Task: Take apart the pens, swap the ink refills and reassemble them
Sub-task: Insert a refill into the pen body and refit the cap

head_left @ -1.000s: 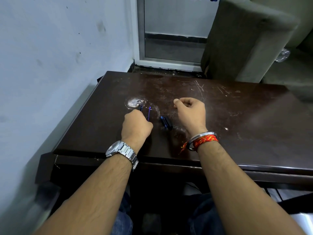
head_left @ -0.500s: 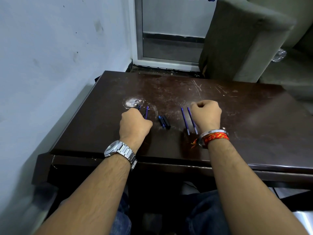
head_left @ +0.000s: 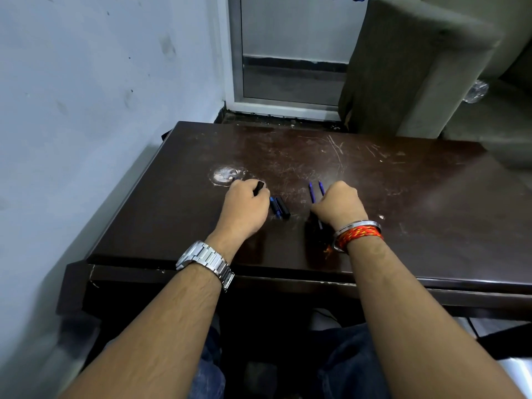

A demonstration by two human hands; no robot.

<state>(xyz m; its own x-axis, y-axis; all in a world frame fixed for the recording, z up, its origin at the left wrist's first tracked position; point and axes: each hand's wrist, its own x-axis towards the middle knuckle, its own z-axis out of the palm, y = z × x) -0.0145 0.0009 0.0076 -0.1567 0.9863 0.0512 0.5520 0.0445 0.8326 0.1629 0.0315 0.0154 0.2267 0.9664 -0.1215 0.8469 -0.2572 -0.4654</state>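
Note:
My left hand (head_left: 247,207) is closed around a black pen barrel (head_left: 260,186), whose end sticks out past my fingers. Just right of it, two short pen parts (head_left: 279,208), one blue and one black, lie side by side on the dark wooden table (head_left: 417,203). Two thin blue ink refills (head_left: 311,192) lie further right, pointing away from me. My right hand (head_left: 341,205) is curled down over their near halves, thumb and fingers pinched on them. The fingertips are hidden, and only the refills' far ends show.
A white scuffed patch (head_left: 224,174) marks the table beyond my left hand. A pale wall (head_left: 86,110) runs along the table's left side. A grey sofa arm (head_left: 403,67) stands behind the far right edge. The table's near edge (head_left: 288,273) lies under my forearms.
My right hand went right, uncovering the two refills, then came back left onto them. My left hand lifted the black barrel into view; the refill beside it is now hidden.

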